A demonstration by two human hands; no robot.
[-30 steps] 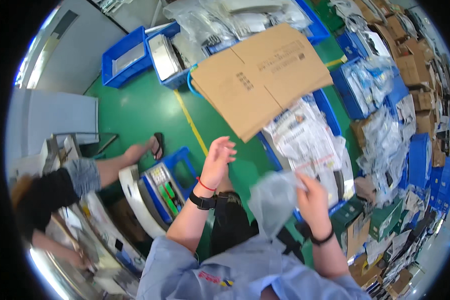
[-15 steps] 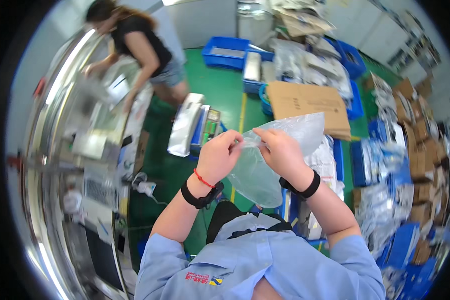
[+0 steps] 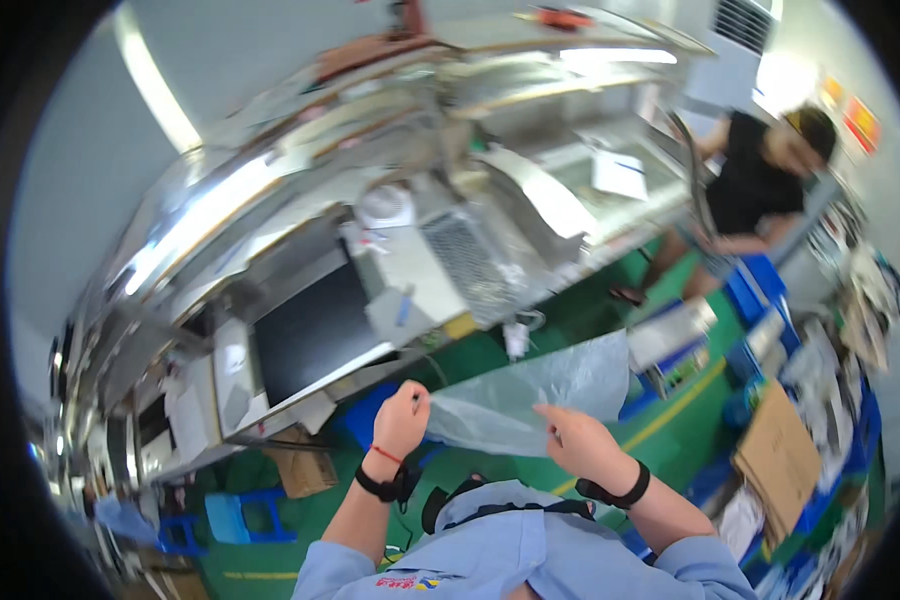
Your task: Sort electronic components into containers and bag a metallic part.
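A large translucent plastic bag (image 3: 570, 380) stretches out in front of me, between and beyond my hands. My left hand (image 3: 402, 420), with a red string and a black band at its wrist, is closed on one end of the bag. Near the bag's lower edge, my right hand (image 3: 578, 440) pinches the film, its index finger reaching along it. Another black band circles the right wrist. The exact grip of the right fingertips is partly hidden.
A long workbench (image 3: 440, 330) runs ahead, carrying a dark panel (image 3: 315, 335) and a mesh tray (image 3: 470, 262). A person in black (image 3: 755, 180) stands at its far right. Blue stools (image 3: 245, 517) lie left; flat cardboard (image 3: 778, 455) and blue bins (image 3: 755, 285) are right.
My view has turned left toward the workbench. My hands have moved apart, spreading the bag between them. The other person has turned and holds a long curved item.
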